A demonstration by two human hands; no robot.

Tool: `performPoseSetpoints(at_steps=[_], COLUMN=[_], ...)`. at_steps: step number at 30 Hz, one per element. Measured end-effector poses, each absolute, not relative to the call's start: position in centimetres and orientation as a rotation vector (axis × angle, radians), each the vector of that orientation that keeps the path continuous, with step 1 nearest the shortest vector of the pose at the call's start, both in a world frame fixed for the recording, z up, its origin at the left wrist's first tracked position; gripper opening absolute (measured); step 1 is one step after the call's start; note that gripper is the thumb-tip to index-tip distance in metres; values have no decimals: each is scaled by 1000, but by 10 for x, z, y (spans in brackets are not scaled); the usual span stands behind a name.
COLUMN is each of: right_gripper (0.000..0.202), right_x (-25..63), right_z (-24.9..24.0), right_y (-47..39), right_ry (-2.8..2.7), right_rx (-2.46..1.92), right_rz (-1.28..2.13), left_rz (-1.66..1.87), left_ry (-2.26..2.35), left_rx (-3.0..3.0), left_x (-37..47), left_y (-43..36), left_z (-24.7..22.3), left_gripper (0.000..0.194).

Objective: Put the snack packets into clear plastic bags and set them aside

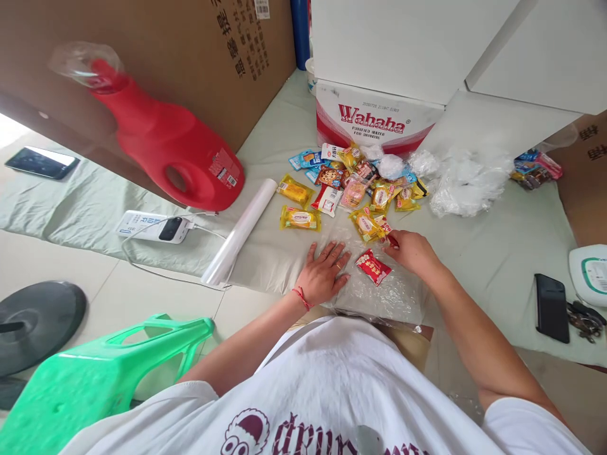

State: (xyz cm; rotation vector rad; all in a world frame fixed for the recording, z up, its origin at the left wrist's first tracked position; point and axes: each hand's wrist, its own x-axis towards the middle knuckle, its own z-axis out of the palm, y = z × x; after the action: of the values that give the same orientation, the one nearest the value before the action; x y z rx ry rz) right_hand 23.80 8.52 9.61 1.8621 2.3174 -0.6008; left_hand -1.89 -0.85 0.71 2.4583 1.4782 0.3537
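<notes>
My left hand (324,276) lies flat, fingers spread, at the left edge of a sheet of clear plastic film (393,291). On the film, between my hands, rests a red snack packet (374,267). My right hand (411,253) is closed, thumb and fingers pinching a small red-and-cream snack packet (385,226), partly hidden by the fingers. Touching or just beside it is a yellow-wrapped snack (366,225). Beyond my hands spreads a pile of wrapped snacks (353,189), with two yellow packets (300,218) set apart at its left.
A roll of clear film (241,230) lies left of the snacks, near a white power bank (152,226) and a red jug (180,145). Crumpled clear plastic (469,180) sits at right, before a Wahaba carton (374,120). A black phone (551,308) lies far right; a green stool (95,379) stands lower left.
</notes>
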Motion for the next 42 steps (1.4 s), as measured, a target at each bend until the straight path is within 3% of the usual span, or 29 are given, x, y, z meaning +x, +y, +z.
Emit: performPoseSetpoints(at_steps=[3, 9, 18, 26, 31, 35, 38, 42], right_gripper=[37, 58, 38, 51, 71, 58, 46, 47], right_x=[231, 201, 202, 196, 209, 248, 276, 299], right_z=[105, 83, 86, 92, 85, 90, 76, 35], right_y=[67, 22, 12, 5, 0, -35, -77, -115], right_ry=[2323, 2248, 2309, 2473, 2501, 2704, 2810, 2842], right_rx=[1929, 1796, 1776, 1482, 1577, 1818, 1822, 1613], right_rz=[-488, -597, -458, -440, -600, -634, -575, -527], left_rz=[345, 339, 379, 389, 519, 732, 747, 497], left_ry=[1476, 1491, 1481, 1472, 1507, 1581, 1248, 662], left_rx=[2463, 2472, 2453, 2434, 2388, 2440, 2600, 2717], left_x=[-19, -18, -17, -20, -31, -47, -60, -71], left_y=[-8, -8, -8, -8, -12, -29, -44, -50], left_z=[7, 7, 8, 7, 6, 5, 7, 13], left_gripper=[59, 58, 58, 58, 56, 50, 54, 57])
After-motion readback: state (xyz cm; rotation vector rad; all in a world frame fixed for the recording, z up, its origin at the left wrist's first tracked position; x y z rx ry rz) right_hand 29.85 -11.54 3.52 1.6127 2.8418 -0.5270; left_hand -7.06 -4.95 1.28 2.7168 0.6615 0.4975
